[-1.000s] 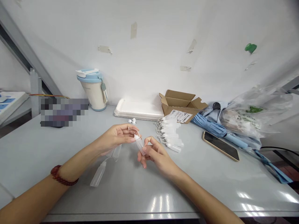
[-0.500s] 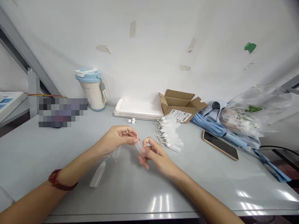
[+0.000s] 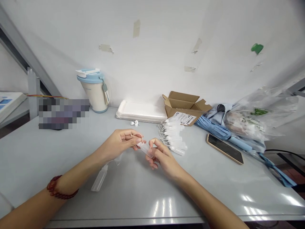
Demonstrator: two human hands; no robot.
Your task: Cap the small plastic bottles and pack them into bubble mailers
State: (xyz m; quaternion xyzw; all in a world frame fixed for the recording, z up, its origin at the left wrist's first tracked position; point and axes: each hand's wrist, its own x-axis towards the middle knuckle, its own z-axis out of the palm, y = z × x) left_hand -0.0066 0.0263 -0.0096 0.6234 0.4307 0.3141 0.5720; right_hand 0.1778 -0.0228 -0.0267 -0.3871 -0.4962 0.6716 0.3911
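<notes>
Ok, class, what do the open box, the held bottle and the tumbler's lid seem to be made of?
Open box: matt corrugated cardboard, most likely; brown, with stiff folded flaps.

Held bottle: probably soft, frosted plastic; it is cloudy and lets some light through.

Tumbler's lid: apparently smooth, pale blue plastic, judging by its even colour and moulded rim; coated metal seems less likely.

The held bottle (image 3: pixel 145 150) lies flatter than before, its base swung toward the table's (image 3: pixel 143 197) right edge, and the right hand (image 3: pixel 164 157) has shifted that way with it. The left hand's (image 3: pixel 120 141) thumb now covers more of the cap, which seems partly hidden.
</notes>
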